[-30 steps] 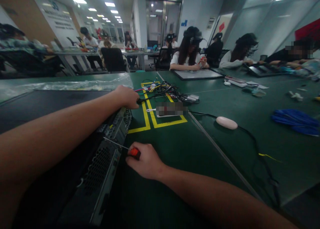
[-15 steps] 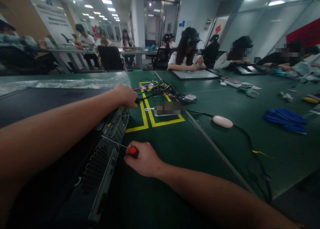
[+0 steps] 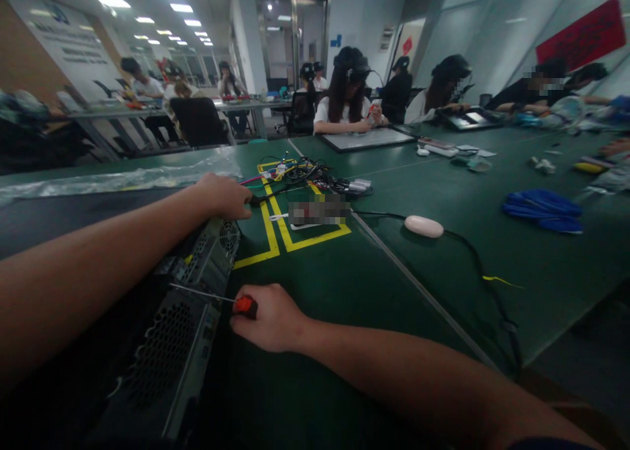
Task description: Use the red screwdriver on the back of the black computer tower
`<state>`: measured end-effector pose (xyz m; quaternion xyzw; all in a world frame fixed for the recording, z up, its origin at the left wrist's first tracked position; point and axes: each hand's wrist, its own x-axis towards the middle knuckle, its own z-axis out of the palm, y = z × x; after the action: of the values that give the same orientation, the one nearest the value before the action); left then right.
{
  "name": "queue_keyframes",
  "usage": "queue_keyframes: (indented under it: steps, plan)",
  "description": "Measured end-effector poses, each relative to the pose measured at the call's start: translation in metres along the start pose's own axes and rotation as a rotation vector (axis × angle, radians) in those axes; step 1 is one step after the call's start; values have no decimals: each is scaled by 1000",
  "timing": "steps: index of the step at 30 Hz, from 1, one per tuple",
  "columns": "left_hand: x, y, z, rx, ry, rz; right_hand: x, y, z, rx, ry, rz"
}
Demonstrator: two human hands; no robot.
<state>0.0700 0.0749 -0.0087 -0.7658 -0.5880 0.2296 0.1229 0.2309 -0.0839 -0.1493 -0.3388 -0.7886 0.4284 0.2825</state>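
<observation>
A black desktop computer case lies at the left, its metal rear panel with vent holes facing right. My right hand is closed around the red and black handle of a screwdriver. The thin shaft points left, and its tip is at the rear panel, beside the vent holes. My left hand is over the far rear corner of the case, with fingers bent down. A black cable end shows right beside its fingertips. What those fingers grip is hidden.
Tangled cables lie beyond the case on yellow tape markings, near a power strip. A black cord with an oval white piece runs right. A blue bundle lies farther right. Plastic film is behind the case. People sit across the table.
The view has shifted slightly, so the scene sits farther left. Both hands stay at the case, and the screwdriver remains against the rear panel.
</observation>
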Motion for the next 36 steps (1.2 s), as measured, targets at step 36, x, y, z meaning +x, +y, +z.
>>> queue_keyframes:
  steps: [36]
  plan:
    - [5, -8, 14, -160, 17, -101, -11, -10, -6, 61, -43, 45]
